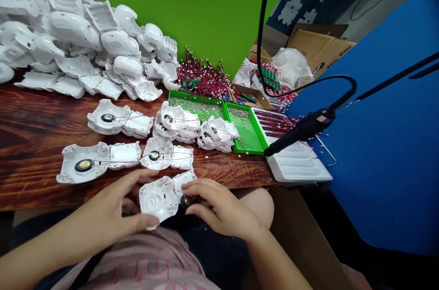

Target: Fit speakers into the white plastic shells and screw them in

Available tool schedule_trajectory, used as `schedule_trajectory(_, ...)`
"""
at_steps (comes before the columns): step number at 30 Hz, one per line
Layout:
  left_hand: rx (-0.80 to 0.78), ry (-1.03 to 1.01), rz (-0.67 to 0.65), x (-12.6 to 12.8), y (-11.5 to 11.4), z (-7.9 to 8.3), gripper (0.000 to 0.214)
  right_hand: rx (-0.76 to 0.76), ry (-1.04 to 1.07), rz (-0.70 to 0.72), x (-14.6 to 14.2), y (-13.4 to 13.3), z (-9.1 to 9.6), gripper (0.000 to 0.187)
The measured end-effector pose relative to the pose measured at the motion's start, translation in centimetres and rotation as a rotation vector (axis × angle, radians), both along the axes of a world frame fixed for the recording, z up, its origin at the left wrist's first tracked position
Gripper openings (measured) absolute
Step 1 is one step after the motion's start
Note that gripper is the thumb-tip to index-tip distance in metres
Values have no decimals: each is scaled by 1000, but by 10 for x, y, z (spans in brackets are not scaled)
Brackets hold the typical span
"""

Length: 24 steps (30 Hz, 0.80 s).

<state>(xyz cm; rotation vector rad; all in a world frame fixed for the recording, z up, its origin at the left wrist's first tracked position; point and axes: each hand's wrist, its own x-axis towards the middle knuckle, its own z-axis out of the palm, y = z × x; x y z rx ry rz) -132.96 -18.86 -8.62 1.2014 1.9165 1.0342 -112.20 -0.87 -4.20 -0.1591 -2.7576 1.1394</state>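
Just over the table's front edge, my left hand (pixel 132 205) grips a white plastic shell (pixel 158 199) by its left side, thumb in front and fingers behind. The shell's hollow inside faces up. My right hand (pixel 214 205) pinches a small round black speaker (pixel 186 201) at the shell's right end; its wires are mostly hidden. Just behind lie similar shells with speakers seated in them and thin red and black wires, among them a near-left shell (pixel 70 166) and a middle shell (pixel 151 146).
White shells (pixel 73 29) are heaped at the back left. Green trays (pixel 252 132) hold small metal parts, beside a white foam tray (pixel 298 166) with red wires. A black electric screwdriver (pixel 302 130) hangs at the right on a cable. Red-wired parts (pixel 202 72) pile up behind.
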Motion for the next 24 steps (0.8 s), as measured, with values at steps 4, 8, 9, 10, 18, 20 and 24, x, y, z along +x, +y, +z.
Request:
schedule_trajectory(4,3,133,94,21,-12,-22,105,95,-12,-69,-6,-5,-3,28)
schedule_trajectory(8,105,173,145,29,-6,-25,80,254,11,-84,-22,-16,2,27)
schedule_trajectory(9,108,160,141,29,-4,-24,77,300,20,-77,-27,-19,3,28)
schedule_trajectory(10,105,151,140,28,-4,-23,75,344,26,-65,-33,-22,3,28)
schedule_trajectory(18,172,245,82,22,-4,-23,74,439,-95,74,-63,-36,1,23)
schedule_trajectory(20,192,249,84,22,-3,-24,73,433,-110,52,-64,-37,1,21)
schedule_trajectory(24,228,256,81,21,-2,-24,74,424,-128,14,-64,-41,-1,20)
